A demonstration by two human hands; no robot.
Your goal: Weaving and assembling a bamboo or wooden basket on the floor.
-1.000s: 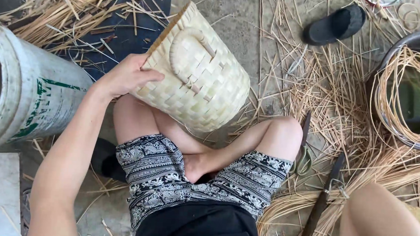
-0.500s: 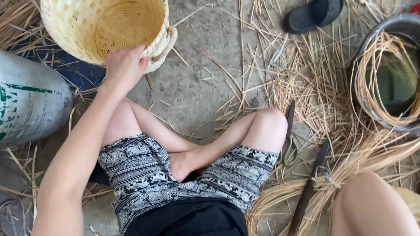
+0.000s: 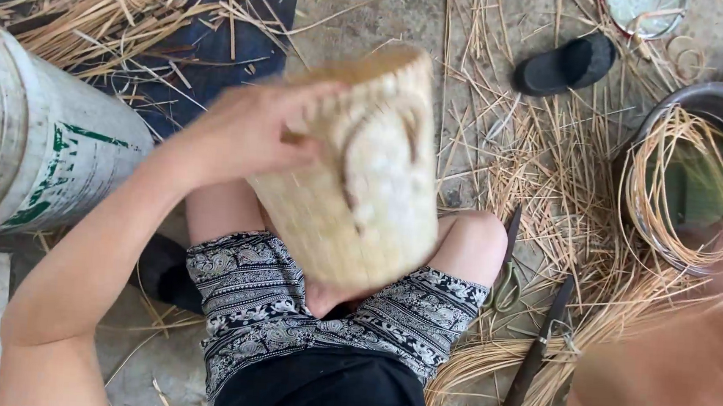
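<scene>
My left hand point(image 3: 248, 131) grips the rim of a pale woven bamboo basket point(image 3: 370, 204) with a looped handle on its side. The basket is tilted above my lap, its side towards me, and both it and the hand are blurred by motion. I sit cross-legged on the concrete floor in patterned shorts point(image 3: 269, 307). Only my right forearm point(image 3: 672, 369) shows, blurred at the lower right; the hand itself is out of view.
A large white plastic bucket point(image 3: 51, 156) lies on its side at the left. A dark metal basin point(image 3: 707, 108) at the right holds coiled bamboo strips point(image 3: 675, 208). A black sandal point(image 3: 566, 65), a long knife point(image 3: 533, 359) and loose bamboo strips point(image 3: 137, 9) lie around.
The basket was held out in front with its opening towards me; my left hand has swung it back over my lap and turned it side-on. My right forearm has come further into view.
</scene>
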